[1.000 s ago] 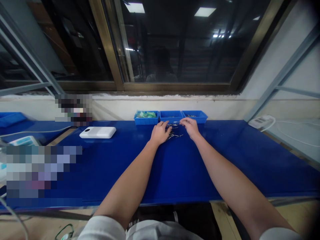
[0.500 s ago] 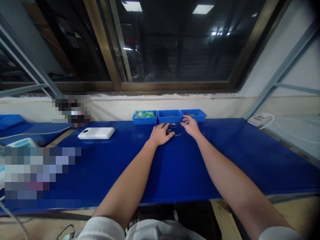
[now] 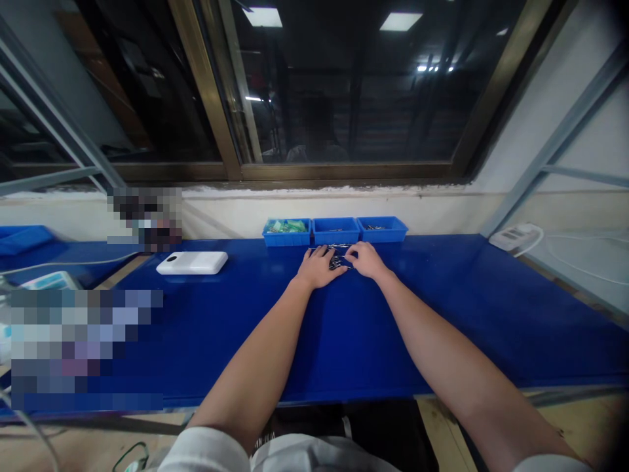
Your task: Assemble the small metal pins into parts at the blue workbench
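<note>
1. In the head view, the left hand (image 3: 317, 269) lay palm down at the centre of the frame, its fingers loosely spread and its thumb reaching toward the right; whether anything was gripped beneath it could not be told.
2. The right hand (image 3: 367, 261) was just beside it, slightly right of centre, fingers curled and thumb drawn near the index finger – whether a piece was pinched there was too small to tell.
3. The thin metal pieces (image 3: 336, 263) lay in a loose pile at mid-frame, between the two hands and partly hidden under the left fingers, on the blue table (image 3: 344, 347).
4. Just above the hands in the frame, three blue bins stood side by side: the left bin (image 3: 287, 241) with green packets, the middle bin (image 3: 337, 236) with a few small pieces, and the right bin (image 3: 383, 236) with some thin pieces.
5. Left of centre, a white device (image 3: 192, 263) with a dark round spot rested on the table, well apart from the hands.
6. Toward the right edge, a white box (image 3: 512, 236) with a cable lay by the grey metal frame – and a dark window (image 3: 354, 85) filled the upper middle.
</note>
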The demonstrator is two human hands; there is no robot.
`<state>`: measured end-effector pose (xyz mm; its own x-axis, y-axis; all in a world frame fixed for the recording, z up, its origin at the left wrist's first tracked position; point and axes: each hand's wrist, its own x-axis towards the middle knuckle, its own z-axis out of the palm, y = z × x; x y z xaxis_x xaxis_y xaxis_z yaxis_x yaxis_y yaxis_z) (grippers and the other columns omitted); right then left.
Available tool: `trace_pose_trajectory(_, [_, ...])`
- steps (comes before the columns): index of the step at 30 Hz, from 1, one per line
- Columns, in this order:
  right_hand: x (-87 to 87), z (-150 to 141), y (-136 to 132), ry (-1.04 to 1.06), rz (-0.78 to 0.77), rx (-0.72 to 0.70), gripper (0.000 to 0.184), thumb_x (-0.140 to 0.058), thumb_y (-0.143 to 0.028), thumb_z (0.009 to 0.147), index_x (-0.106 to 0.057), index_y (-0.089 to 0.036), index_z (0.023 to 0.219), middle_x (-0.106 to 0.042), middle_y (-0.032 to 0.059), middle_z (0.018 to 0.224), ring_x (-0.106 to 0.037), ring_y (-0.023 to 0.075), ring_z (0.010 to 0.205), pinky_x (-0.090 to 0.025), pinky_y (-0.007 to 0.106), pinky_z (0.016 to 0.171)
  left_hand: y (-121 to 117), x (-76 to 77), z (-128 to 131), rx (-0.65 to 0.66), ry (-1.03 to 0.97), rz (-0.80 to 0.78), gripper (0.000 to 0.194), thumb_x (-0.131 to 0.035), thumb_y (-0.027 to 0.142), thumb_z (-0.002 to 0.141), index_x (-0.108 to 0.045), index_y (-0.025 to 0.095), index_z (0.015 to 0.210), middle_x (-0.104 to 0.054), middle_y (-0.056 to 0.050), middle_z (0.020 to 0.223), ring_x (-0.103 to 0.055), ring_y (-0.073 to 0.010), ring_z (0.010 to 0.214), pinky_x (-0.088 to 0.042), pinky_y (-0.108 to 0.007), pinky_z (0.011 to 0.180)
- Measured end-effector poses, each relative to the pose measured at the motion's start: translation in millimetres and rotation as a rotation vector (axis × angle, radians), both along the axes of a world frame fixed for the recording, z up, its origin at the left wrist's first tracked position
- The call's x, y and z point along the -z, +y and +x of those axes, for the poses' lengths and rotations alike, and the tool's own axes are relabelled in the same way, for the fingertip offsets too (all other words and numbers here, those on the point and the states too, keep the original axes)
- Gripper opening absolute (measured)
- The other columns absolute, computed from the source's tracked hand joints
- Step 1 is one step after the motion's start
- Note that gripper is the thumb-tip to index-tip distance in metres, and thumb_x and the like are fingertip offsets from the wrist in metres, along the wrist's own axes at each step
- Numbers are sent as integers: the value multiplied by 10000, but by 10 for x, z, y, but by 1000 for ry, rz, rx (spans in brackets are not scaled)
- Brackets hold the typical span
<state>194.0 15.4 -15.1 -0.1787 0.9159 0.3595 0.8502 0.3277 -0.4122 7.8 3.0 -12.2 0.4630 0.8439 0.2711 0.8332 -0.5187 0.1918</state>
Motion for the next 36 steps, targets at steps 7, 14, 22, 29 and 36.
trace_pose_trajectory(7, [-78,-37,-24,0,54,54,267,-404,-250,890,-626,-175,761,-642,87,836,-550,205,842,-385,318,792,-32,-90,14,-7,-81,89,517,-398,531,880,-480,216,1281,-488,-111,1349,-408,-253,1265,-238,-469,1064])
trace_pose_trajectory(14, [-159,-108,-101,336,-15,-167,254,-449,-313,865,-626,-175,744,-662,35,726,-598,162,703,-430,279,688,-52,-172,23,-1,-137,178,301,-356,331,942,-637,225,965,-632,-55,1004,-558,-185,987,-316,-382,931])
trace_pose_trajectory(22, [-164,-91,-85,843,-140,-287,220,-664,-382,678,-661,-169,732,-658,26,680,-582,151,631,-442,278,611,-45,-176,20,-1,-176,153,283,-395,352,930,-655,246,966,-633,-43,1000,-557,-191,987,-312,-391,907])
trace_pose_trajectory(29, [-138,121,22,829,107,15,178,-623,-330,675,-690,-178,739,-689,35,756,-603,183,733,-466,323,739,-18,-139,11,-119,-228,137,354,-461,375,884,-544,212,1188,-590,-80,1195,-504,-235,1136,-325,-413,948])
trace_pose_trajectory(36, [-86,390,214,821,231,193,406,-593,-240,650,-667,-137,1035,-694,103,979,-613,228,904,-451,395,851,12,-115,-13,-185,-222,99,317,-427,322,890,-545,215,1164,-581,-81,1193,-495,-240,1155,-351,-417,946])
